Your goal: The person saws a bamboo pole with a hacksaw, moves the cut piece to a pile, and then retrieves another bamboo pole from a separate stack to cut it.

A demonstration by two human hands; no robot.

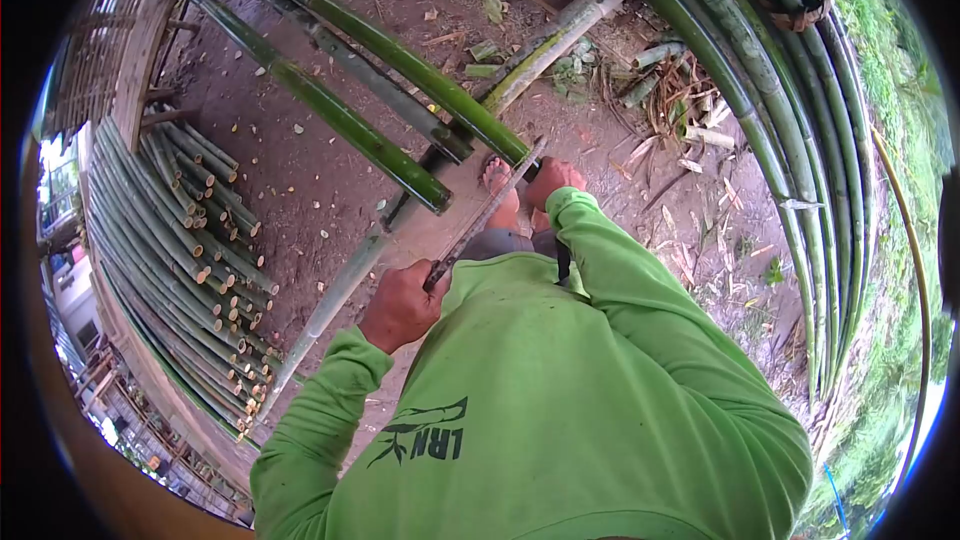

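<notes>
A long two-handled drawknife (487, 210) runs slantwise in front of my body, its thin blade spanning the gap between my fists. My left hand (405, 302) is closed round the dark handle at the near end. At the far end, my right hand (555, 180) grips the other handle. The blade's upper part overlaps the cut end of a glossy green bamboo pole (440, 85). To its left, a second green bamboo pole (345, 130) ends just ahead of the blade. Between them lies a duller grey-green pole (385, 90).
Crossing under the poles is a slanting bamboo support (335, 300). Cut bamboo poles (190, 250) are stacked at left. More long poles (760, 90) curve along the right, near shavings and offcuts (685, 90). My bare foot (497, 175) stands below the blade.
</notes>
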